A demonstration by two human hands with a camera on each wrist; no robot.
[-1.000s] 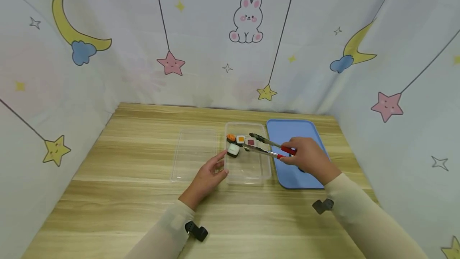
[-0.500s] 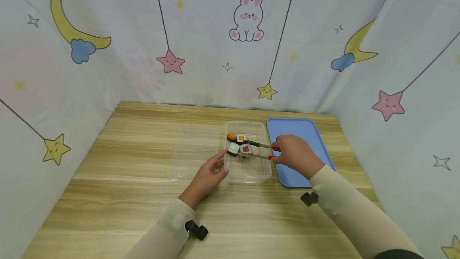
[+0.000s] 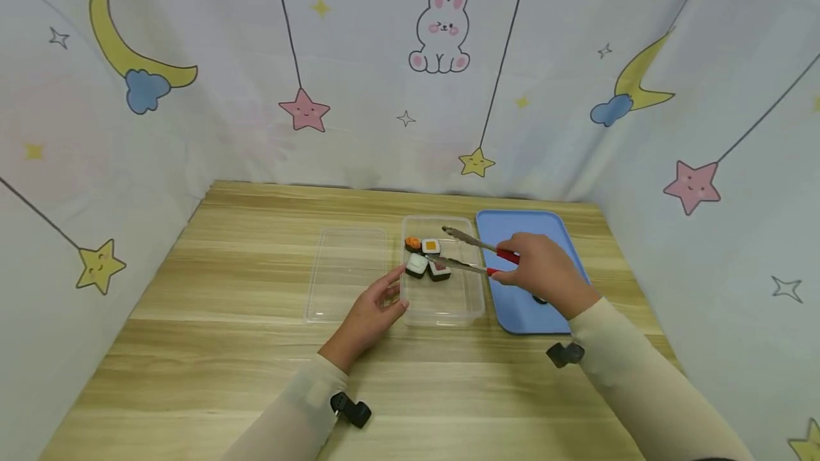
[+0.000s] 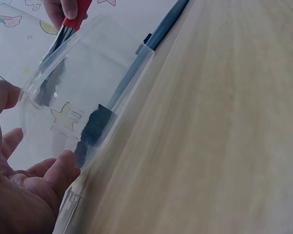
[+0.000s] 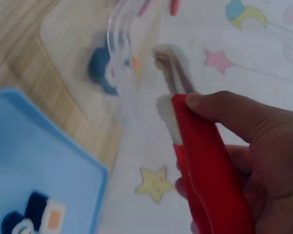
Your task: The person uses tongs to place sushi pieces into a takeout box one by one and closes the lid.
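My right hand (image 3: 547,270) grips red-handled tongs (image 3: 509,257), their arms spread apart over the clear plastic box (image 3: 442,304). One tong tip overlaps a sushi roll with a maroon centre (image 3: 440,275) in the head view; the other hangs over the box's far part. Beside that roll sits a white-topped sushi piece (image 3: 416,267). Behind them stand an orange-topped piece (image 3: 413,244) and a roll with an orange square centre (image 3: 430,245). At the box's left wall, my left hand (image 3: 366,317) touches the side with spread, slightly bent fingers.
A blue tray (image 3: 520,225) lies right of the box, partly covered by my right hand. Sushi pieces (image 5: 53,219) on it show in the right wrist view. Left of the box, a clear lid (image 3: 349,269) lies flat on the wooden table (image 3: 256,269). Printed curtains (image 3: 378,148) surround the table.
The tongs brought the maroon-centred roll nearer, beside the white-topped piece, and let it go. Their arms have spread and my right hand has drawn back right. My left hand stays put.
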